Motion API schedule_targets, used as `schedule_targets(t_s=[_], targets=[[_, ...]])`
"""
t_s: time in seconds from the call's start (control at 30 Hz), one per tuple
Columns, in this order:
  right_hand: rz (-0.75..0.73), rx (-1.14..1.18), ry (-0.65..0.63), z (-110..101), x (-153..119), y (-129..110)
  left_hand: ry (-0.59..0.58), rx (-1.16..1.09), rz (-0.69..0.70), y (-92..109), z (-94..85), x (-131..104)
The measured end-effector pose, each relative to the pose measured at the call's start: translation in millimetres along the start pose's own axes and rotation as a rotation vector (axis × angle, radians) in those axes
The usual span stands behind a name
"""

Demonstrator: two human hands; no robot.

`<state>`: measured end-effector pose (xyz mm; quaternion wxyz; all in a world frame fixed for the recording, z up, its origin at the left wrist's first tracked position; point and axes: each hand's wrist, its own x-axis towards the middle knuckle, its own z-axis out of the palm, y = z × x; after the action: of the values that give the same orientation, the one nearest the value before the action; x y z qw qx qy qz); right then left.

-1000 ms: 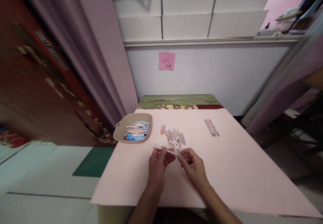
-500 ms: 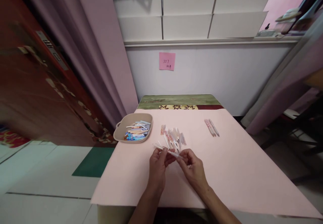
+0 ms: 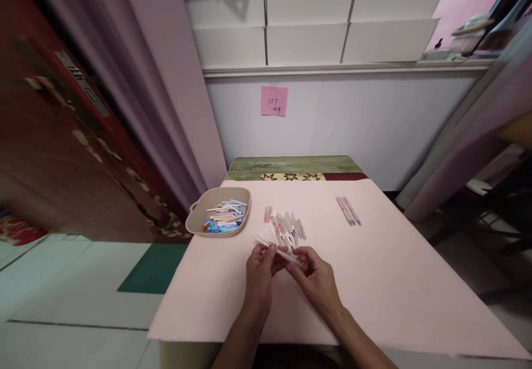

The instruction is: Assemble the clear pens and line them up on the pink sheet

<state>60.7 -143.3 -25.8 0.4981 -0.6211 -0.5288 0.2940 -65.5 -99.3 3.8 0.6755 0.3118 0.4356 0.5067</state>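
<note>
Over the near half of the pink-covered table, my left hand (image 3: 261,273) pinches a slim pale pen (image 3: 287,256), whose whitish end sticks out past the thumb to the upper left. My right hand (image 3: 319,280) has its fingers closed on the pen's clear, lower-right end. How its parts fit together is too small to make out. Just beyond my fingers lies a loose group of pen parts (image 3: 286,226): clear and pinkish barrels, white refills with dark ends, and short caps (image 3: 268,214) at its left. Several whole-looking pens (image 3: 348,210) rest side by side farther right.
A beige basket (image 3: 193,227) full of blue, white and orange pen pieces stands at the table's left edge. The pink cover (image 3: 399,280) leaves a green patterned strip (image 3: 299,164) bare at the back. Behind is a wall with a pink note (image 3: 274,101); curtains hang at both sides.
My right fingers have shifted slightly at the pen's lower-right end, and the pen has tilted a little. The basket, the loose parts and the row of pens lie as before.
</note>
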Motion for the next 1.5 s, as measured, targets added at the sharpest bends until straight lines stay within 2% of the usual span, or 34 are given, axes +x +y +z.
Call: schedule_targets(t_s=[0.07, 0.17, 0.43, 0.5, 0.63, 0.7, 0.83, 0.93, 1.0, 1.1, 1.2, 1.3, 1.4, 1.5], targets=[[-0.010, -0.019, 0.024, 0.6, 0.4, 0.5, 0.004, 0.000, 0.003, -0.1, -0.1, 0.6], [0.029, 0.017, -0.016, 0.1, 1.2, 0.1, -0.016, 0.004, 0.015, 0.6, -0.4, 2.1], [0.269, 0.297, -0.174, -2.6, 6.5, 8.0, -0.074, 0.119, -0.001, 2.6, 2.6, 7.4], [0.247, 0.240, -0.183, -5.9, 8.3, 9.3, -0.055, 0.140, -0.002, -0.7, 3.2, 9.4], [0.055, -0.075, -0.066, -16.8, 12.2, 7.1, -0.023, 0.233, 0.026, -10.5, 4.2, 16.9], [0.008, -0.148, -0.053, -21.4, 14.1, 6.3, -0.039, 0.286, 0.055, -15.0, 6.0, 21.7], [0.024, -0.154, -0.110, -25.1, 17.5, 7.6, -0.063, 0.343, 0.089, -21.7, 17.1, 31.5], [0.056, -0.162, -0.076, -30.5, 23.3, 10.7, -0.109, 0.382, 0.095, -25.0, 31.3, 40.0], [0.079, -0.192, -0.038, -41.2, 32.4, 15.1, -0.127, 0.382, 0.098, -25.1, 40.3, 46.2], [0.151, -0.336, 0.074, -70.2, 58.2, 27.7, -0.114, 0.369, 0.094, -20.2, 46.3, 54.7], [0.277, -0.614, 0.199, -103.4, 94.6, 45.9, -0.111, 0.426, 0.040, -10.8, 37.6, 58.9], [0.390, -0.817, 0.173, -123.1, 128.0, 62.4, -0.088, 0.496, 0.008, -0.8, 16.2, 57.4], [0.410, -0.946, 0.147, -125.0, 147.2, 71.2, 0.010, 0.542, -0.029, 8.4, -10.7, 52.4], [0.440, -0.997, 0.126, -120.3, 152.0, 72.5, 0.072, 0.549, -0.074, 15.8, -37.6, 47.3]])
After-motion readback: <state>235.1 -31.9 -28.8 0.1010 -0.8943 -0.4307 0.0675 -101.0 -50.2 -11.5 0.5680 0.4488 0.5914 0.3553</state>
